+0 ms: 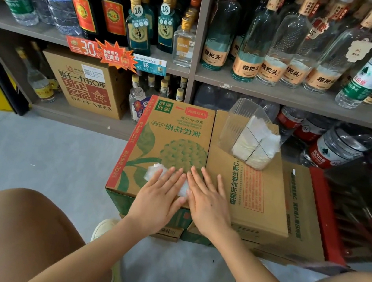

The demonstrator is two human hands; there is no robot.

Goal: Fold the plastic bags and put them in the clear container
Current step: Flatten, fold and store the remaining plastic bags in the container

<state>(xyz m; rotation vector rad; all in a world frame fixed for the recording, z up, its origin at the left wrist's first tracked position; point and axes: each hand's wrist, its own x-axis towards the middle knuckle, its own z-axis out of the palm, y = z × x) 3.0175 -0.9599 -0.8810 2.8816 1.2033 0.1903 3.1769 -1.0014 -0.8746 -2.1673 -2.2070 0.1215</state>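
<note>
one plastic bag [153, 172] lies mid-frame on the left cardboard box [177, 127] of two, pressed flat under left hand [159, 195] and right hand [209, 203], fingers straight; right of centre, one clear container [236, 124] holds folded bags [256, 143]

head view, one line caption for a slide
Left hand and right hand press a plastic bag flat on a cardboard box; clear container of folded bags nearby.

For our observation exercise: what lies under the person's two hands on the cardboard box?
A crumpled clear plastic bag shows beside the left hand and between it and the right hand. The hands cover the rest, so its folds cannot be seen.
</note>
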